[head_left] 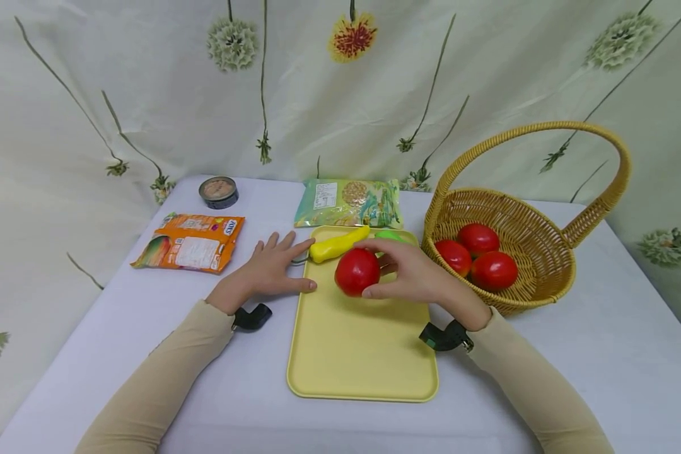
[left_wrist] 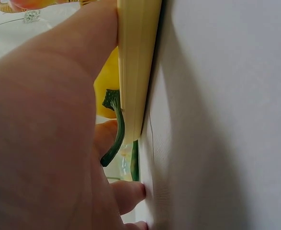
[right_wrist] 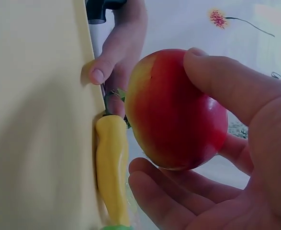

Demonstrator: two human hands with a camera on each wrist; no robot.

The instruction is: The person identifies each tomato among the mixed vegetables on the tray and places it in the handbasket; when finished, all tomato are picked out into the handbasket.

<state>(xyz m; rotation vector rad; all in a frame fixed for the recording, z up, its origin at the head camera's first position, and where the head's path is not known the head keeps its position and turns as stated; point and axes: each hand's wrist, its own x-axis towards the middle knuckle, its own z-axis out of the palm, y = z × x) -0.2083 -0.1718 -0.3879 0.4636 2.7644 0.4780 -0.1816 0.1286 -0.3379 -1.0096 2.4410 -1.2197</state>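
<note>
My right hand (head_left: 405,271) holds a round red fruit (head_left: 356,272) with a yellow side above the upper part of the yellow tray (head_left: 363,353). Thumb and fingers grip it in the right wrist view, where the fruit (right_wrist: 174,115) looks smooth and glossy. My left hand (head_left: 272,268) lies spread at the tray's left edge, its thumb touching the rim. A yellow pepper (head_left: 338,244) lies across the tray's top left, its dark green stem (left_wrist: 116,129) sticking out over the edge by the left hand. Beside it is a bright green item (head_left: 389,235), partly hidden by my right hand.
A tall-handled wicker basket (head_left: 562,277) with three red fruits (head_left: 494,271) stands right of the tray. Behind the tray lies a green packet (head_left: 349,203). An orange packet (head_left: 195,243) and a round tin (head_left: 219,192) are at the left.
</note>
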